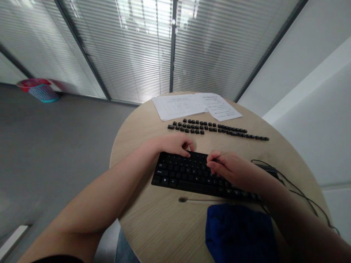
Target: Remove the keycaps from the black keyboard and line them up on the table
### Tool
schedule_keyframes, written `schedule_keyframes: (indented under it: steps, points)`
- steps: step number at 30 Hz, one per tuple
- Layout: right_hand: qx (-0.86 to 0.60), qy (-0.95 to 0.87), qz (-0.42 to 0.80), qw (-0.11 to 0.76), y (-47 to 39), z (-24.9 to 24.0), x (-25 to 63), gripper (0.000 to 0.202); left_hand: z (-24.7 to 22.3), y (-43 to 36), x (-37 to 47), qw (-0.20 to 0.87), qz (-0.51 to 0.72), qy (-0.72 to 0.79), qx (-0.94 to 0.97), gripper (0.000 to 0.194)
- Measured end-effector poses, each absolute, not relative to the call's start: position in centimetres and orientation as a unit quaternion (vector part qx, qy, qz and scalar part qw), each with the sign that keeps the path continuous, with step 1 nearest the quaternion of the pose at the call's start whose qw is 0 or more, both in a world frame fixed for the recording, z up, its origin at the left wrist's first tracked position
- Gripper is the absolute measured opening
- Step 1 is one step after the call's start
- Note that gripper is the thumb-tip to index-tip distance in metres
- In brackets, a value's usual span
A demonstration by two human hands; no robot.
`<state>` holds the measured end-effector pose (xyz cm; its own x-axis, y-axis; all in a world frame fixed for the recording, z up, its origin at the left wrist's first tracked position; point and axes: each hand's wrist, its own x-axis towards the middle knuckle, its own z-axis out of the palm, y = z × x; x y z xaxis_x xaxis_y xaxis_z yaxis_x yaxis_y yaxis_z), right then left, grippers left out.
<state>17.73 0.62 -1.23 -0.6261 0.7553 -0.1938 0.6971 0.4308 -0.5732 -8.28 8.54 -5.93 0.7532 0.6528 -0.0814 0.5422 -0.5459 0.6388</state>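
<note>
A black keyboard (186,171) lies on the round wooden table, its far rows partly covered by both hands. My left hand (177,143) is at its far left edge, thumb on the top and bent fingers over the rim, holding it. Over the right half, my right hand (226,164) is closed in a pinch just above the keys. A thin dark wire-like piece shows at those fingers; its exact kind is too small to tell. Beyond the keyboard, loose black keycaps (193,126) lie in rows. A thin-handled brush (183,200) rests along the near side.
Printed sheets of paper (181,105) lie at the table's far edge. A blue cloth (238,232) is at the near right. Black cable (304,197) runs over the right side. A red and blue basket (41,89) stands on the floor at left, by blind-covered glass panels.
</note>
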Motion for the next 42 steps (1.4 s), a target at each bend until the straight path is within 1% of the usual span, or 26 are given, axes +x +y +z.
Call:
schedule_keyframes:
  steps: [6, 19, 29, 36, 42]
  points:
    - [-0.442, -0.839, 0.307, 0.072, 0.7, -1.7, 17.8, 0.03, -5.9, 8.6, -8.3, 0.337, 0.078, 0.342, 0.874, 0.03]
    - [-0.46, -0.849, 0.256, 0.037, -0.4, -0.9, 17.0, 0.028, -6.0, 8.6, -8.4, 0.317, 0.076, 0.329, 0.886, 0.024]
    - [-0.444, -0.855, 0.267, 0.034, 0.0, -1.3, 17.0, 0.026, -5.9, 8.6, -8.4, 0.32, 0.077, 0.332, 0.884, 0.026]
    - [-0.451, -0.847, 0.268, 0.09, -0.3, -1.7, 17.4, 0.027, -6.0, 8.6, -8.3, 0.323, 0.071, 0.341, 0.88, 0.025]
    - [-0.454, -0.843, 0.265, 0.11, -0.5, -2.0, 18.1, 0.027, -6.0, 8.6, -8.2, 0.329, 0.064, 0.345, 0.877, 0.023]
